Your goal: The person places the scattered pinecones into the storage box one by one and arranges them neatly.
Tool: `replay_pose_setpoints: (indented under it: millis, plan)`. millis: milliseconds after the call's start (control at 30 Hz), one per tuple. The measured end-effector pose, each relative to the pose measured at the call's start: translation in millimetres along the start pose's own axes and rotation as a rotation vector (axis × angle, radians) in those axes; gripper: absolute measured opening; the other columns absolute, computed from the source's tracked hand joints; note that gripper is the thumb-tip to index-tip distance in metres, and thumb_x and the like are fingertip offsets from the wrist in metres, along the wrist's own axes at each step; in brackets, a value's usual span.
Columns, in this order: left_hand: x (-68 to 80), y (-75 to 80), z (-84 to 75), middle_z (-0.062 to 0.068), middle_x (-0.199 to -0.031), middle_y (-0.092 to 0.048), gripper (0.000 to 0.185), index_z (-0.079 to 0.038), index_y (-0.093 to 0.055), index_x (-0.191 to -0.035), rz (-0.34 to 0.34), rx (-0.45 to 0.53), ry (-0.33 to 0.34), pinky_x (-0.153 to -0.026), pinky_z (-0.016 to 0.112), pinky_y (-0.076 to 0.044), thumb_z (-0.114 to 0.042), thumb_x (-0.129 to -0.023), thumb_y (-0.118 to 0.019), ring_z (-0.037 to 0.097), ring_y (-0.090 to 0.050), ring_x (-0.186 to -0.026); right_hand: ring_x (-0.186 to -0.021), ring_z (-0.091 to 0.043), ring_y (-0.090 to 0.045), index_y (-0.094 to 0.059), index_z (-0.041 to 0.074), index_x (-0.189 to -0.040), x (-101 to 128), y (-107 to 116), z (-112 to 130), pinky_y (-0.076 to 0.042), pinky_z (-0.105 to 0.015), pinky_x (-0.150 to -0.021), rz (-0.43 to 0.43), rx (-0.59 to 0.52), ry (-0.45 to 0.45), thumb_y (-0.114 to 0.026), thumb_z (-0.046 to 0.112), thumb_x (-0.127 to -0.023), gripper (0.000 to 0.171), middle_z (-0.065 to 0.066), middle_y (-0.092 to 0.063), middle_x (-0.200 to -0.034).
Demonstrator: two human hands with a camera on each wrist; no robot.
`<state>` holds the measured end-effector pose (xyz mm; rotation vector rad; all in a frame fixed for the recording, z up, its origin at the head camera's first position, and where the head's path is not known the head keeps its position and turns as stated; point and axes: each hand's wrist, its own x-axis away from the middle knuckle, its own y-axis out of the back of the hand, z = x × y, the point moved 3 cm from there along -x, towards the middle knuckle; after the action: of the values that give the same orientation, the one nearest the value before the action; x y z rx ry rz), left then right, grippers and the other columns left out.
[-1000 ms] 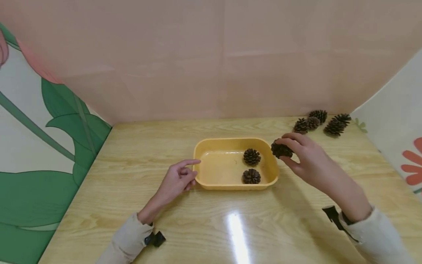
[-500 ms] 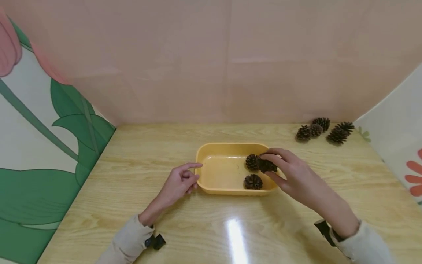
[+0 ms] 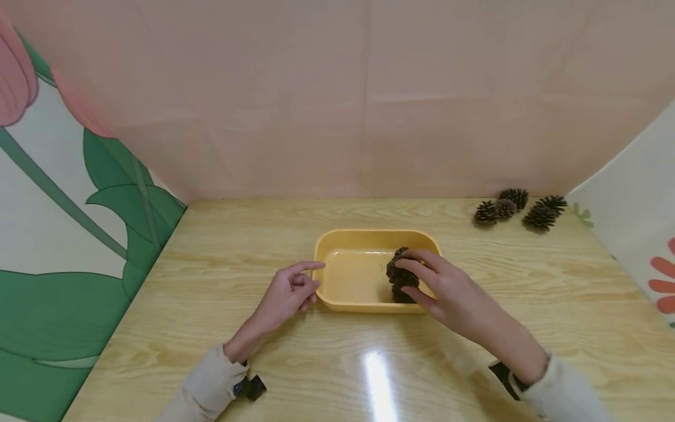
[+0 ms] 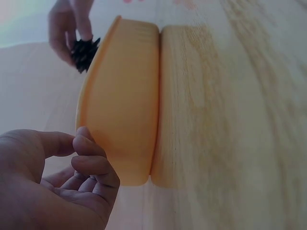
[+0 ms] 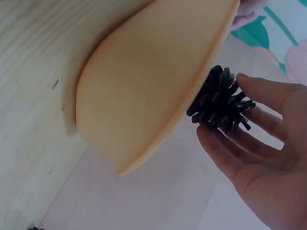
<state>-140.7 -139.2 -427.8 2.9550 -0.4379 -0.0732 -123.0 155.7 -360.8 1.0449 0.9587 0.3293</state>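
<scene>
A yellow plastic basin (image 3: 353,275) sits on the wooden table in front of me. My left hand (image 3: 282,296) holds its left rim, index fingertip over the edge and thumb on the outer side. Over the right half of the basin, my right hand (image 3: 453,296) grips a dark brown pine cone (image 5: 220,103) between thumb and fingers. In the right wrist view this cone shows at rim height, its lower part hidden by the basin wall. Another pine cone (image 3: 402,294) lies in the basin near the front wall, partly covered by the fingers; the held cone overlaps one behind it.
Several pine cones (image 3: 486,213) stand grouped at the table's back right corner, two of them close to the right wall. A pinkish sheet (image 3: 274,152) hangs behind the table (image 3: 253,228). Painted panels flank both sides.
My right hand has carried the pine cone leftward from outside the basin's right rim to above the cones inside. The left hand stays at the left rim. The head view has shifted slightly.
</scene>
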Motion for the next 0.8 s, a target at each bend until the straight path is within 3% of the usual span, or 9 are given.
replay_pose_setpoints:
  millis: [433, 800]
  plan:
    - [0.1, 1.0, 0.4, 0.013, -0.070, -0.061, 0.037, 0.003, -0.056, -0.135, 0.015, -0.014, -0.024, -0.046, 0.020, -0.042, -0.002, -0.099, -0.059, 0.011, -0.050, -0.050, -0.111, -0.027, -0.062, -0.063, 0.008, -0.126, -4.6, -23.1, 10.6, -0.057, -0.041, -0.083, 0.056, -0.036, -0.020, -0.083, 0.017, -0.082, 0.049, -0.014, -0.061, -0.125]
    - [-0.3, 1.5, 1.9, 0.010, -0.069, -0.060, 0.037, 0.004, -0.057, -0.134, 0.009, -0.025, -0.018, -0.045, 0.020, -0.041, -0.003, -0.099, -0.060, 0.011, -0.049, -0.050, -0.102, -0.022, -0.065, -0.063, 0.009, -0.127, -8.2, -33.7, 12.2, -0.058, -0.037, -0.079, 0.104, -0.029, -0.046, -0.078, 0.023, -0.088, 0.044, -0.009, -0.062, -0.121]
